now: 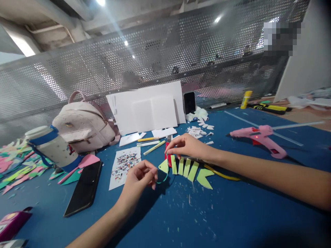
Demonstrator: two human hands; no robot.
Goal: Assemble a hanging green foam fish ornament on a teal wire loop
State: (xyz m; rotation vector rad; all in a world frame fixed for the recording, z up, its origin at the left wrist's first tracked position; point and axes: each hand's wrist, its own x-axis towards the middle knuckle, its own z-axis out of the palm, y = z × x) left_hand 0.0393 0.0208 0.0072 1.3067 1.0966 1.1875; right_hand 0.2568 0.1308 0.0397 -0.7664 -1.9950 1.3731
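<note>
A thin green string (164, 178) runs in a curve between my two hands. My left hand (143, 174) pinches its lower end, fingers curled. Above and to the right, my right hand (184, 146) holds the other end between thumb and fingertips. A light green triangular piece (163, 166) with a small dark dot is beside the string. Several light green strips (186, 167) lie in a row under my right hand, with a notched green piece (205, 178) at their right. A red cutter (168, 155) lies partly hidden behind my right fingers.
A pink glue gun (258, 136) lies at the right, a black phone (84, 189) at the left. Behind are a cup (54, 148), a backpack (84, 125), white boards (155, 113) and markers (154, 147). A glitter-covered sheet (124, 167) lies left of centre; yellow-handled scissors (222, 175) sit under my right forearm.
</note>
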